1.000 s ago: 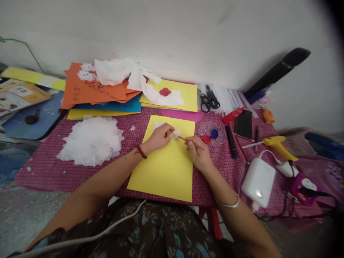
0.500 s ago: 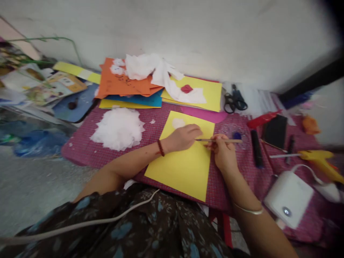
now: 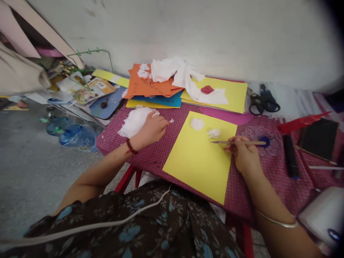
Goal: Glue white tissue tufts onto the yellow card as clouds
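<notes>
My left hand (image 3: 152,130) is over the right side of a pile of thin white paper pieces (image 3: 131,123), its fingers loosely bent and apart, with nothing visible in them. In my right hand (image 3: 245,156) I grip a thin wooden pencil-like stick (image 3: 247,143), its dark pointed end directed left over the yellow sheet (image 3: 196,161). Two white tufts lie on that sheet: a round, flattened one (image 3: 197,124) and a crumpled one (image 3: 214,133) near the stick's tip.
Orange cards (image 3: 147,86), white tissue (image 3: 172,70) and yellow sheets (image 3: 239,93) lie at the back. Black scissors (image 3: 263,102), a clear dish (image 3: 249,134), a black marker (image 3: 290,156) and a white device (image 3: 322,211) are to the right. Plastic bottles (image 3: 72,134) lie on the floor.
My left hand has moved left from the yellow sheet to the white pile, uncovering a crumpled white tuft. My right hand still grips the stick. The view has shifted left.
</notes>
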`<state>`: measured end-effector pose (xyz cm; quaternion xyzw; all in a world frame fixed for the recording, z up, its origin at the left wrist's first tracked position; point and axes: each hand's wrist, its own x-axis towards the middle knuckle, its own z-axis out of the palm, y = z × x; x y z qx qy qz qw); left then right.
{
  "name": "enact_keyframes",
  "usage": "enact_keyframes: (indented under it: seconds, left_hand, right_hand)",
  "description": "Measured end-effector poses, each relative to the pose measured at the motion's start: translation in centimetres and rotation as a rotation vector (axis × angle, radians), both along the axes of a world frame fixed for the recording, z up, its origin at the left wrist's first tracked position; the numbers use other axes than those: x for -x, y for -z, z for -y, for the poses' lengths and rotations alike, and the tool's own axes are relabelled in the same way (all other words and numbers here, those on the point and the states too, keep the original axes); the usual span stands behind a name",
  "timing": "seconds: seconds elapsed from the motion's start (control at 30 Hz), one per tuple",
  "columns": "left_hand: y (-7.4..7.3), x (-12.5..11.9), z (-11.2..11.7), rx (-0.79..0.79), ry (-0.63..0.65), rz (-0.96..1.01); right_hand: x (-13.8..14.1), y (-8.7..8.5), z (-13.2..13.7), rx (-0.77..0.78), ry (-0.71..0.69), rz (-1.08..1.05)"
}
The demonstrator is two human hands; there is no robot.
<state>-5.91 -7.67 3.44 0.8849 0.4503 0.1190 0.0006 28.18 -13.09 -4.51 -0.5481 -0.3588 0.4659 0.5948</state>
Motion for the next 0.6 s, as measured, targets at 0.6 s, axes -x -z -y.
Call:
enact_keyframes:
  seconds: [0.6]
  left_hand:
    - [4.6, 1.9, 1.0, 0.154, -0.603, 0.303]
  right_hand:
    - [0.1, -0.1, 0.1, -0.033, -0.058, 0.055]
